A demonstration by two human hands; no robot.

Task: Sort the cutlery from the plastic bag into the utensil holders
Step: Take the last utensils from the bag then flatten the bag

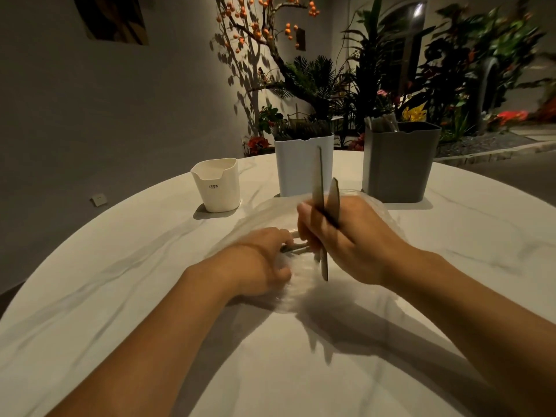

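She's mid-sort at the round white table [451, 266]. Right hand [346, 236] is clenched round two pcs of cutlery [326, 203], held upright, tips poking up above the knuckles and one handle end hanging below the fist (look like knives, but dim light and blur, so can't swear to it). Left hand [264, 260] is down on the clear plastic bag [301, 284], fingers curled round a few more metal handles [293, 248] lying just by the bag's mouth, so it's grasping those and pinning the bag at once.

Bag sits crumpled on the table between the two hands, near her edge. Beyond it, three utensil holders stand in a row: small cream holder [216, 188] at left, taller white holder [304, 167] in the middle, grey holder [400, 164] at right w/ something already standing in it. Potted plants [331, 79] behind, off the table.

Step in hand, I'd say: pulling pcs out and grouping them by type before dropping them in.

Next move prob calls for lifting the right hand clear of the bag, reaching fwd to whichever holder matches, and letting go w/ the pcs upright so they slide in rather than clip the rim.
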